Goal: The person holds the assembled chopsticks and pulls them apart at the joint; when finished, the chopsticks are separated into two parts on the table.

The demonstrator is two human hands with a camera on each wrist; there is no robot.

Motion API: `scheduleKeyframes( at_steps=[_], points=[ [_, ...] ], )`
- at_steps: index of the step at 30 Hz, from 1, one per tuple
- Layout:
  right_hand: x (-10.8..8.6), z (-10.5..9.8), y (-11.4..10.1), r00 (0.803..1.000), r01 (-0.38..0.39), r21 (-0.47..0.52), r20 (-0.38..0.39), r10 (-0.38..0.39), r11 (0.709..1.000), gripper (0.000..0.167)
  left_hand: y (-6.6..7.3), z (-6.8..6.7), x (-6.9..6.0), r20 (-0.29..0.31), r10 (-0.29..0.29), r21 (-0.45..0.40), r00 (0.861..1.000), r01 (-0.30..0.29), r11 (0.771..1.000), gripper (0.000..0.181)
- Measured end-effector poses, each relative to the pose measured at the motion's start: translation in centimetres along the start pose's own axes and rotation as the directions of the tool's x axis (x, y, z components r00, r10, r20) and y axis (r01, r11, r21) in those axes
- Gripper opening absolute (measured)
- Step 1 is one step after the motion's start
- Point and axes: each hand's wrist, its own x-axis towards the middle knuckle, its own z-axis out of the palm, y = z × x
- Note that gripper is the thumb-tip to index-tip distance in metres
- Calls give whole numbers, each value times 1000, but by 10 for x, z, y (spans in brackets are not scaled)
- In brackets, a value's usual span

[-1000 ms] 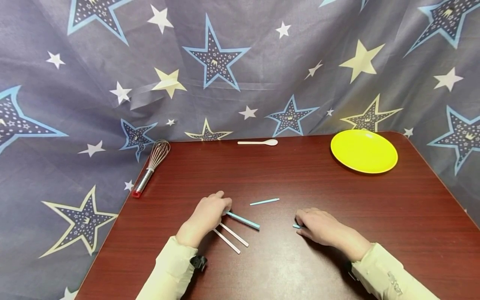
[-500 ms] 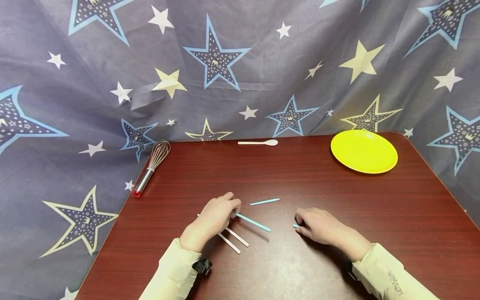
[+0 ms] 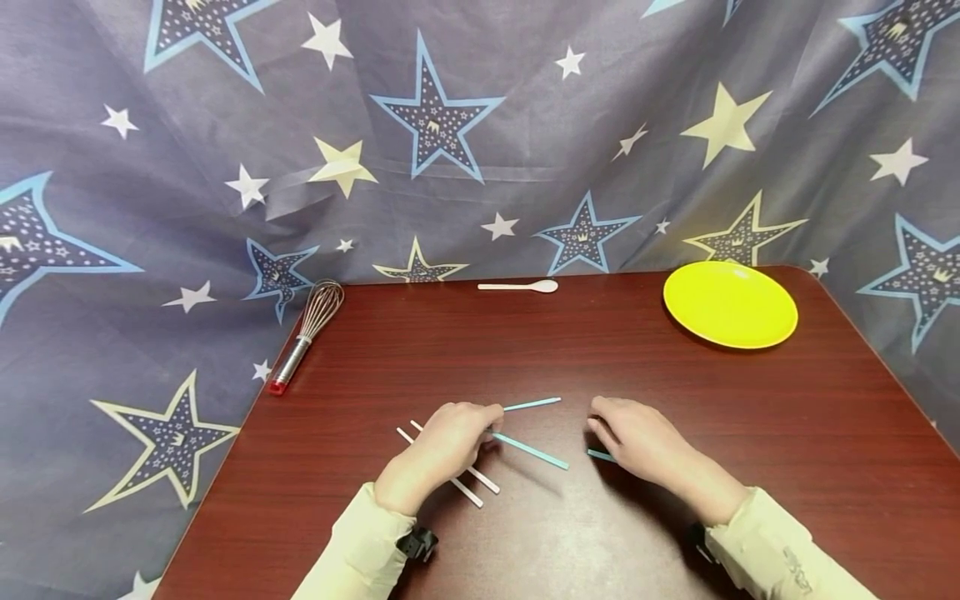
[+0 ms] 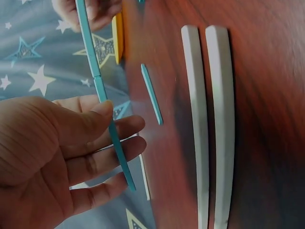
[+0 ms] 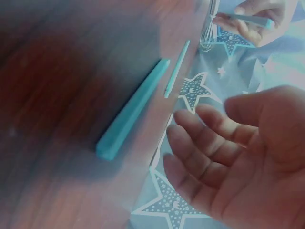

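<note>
My left hand (image 3: 450, 446) pinches a slim teal chopstick (image 3: 532, 452) between thumb and fingers, off the table. A joint line shows partway along it in the left wrist view. Below that hand two white chopsticks (image 4: 195, 119) lie side by side on the wood. My right hand (image 3: 641, 437) hovers with loosely bent fingers that hold nothing. A teal stick (image 5: 133, 114) lies on the table under it, partly hidden by the hand in the head view. Farther back rests a thinner teal stick (image 3: 540, 404), between the two hands.
A whisk (image 3: 303, 337) with a red-ended handle lies along the left edge of the brown table (image 3: 600, 350). At the back edge is a white spoon (image 3: 521, 287). A yellow plate (image 3: 731, 304) stands back right, before a star-patterned cloth (image 3: 480, 200).
My left hand has lifted the teal chopstick and carried it rightward, off the white pair. My right hand has let go of its teal stick and risen slightly.
</note>
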Motion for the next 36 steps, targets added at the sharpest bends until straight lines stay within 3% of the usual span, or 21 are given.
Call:
scheduleKeyframes(
  at_steps=[4,11,16,24,31,36],
  points=[
    [3,-4,-8,1000,-9,13,-26,9,1000,21,7,2,2,3,19,12,1000,-19,1000,25],
    [5,-7,-18,999,-36,53,26,34,998,17,17,9,6,-10,25,38,1000,-25,999,24],
    [4,-5,-24,998,5,87,57,-10,996,12,23,15,9,-20,27,48,999,-26,998,25],
    [2,-1,-27,992,94,105,74,-102,990,19,31,20,12,-30,29,17,999,-28,999,21],
    [1,0,-29,989,123,101,69,-131,987,15,40,22,15,-4,19,11,1000,-19,1000,21],
    [1,1,-29,987,127,110,86,-136,986,10,44,27,17,-35,29,13,999,-29,1000,19]
  ],
)
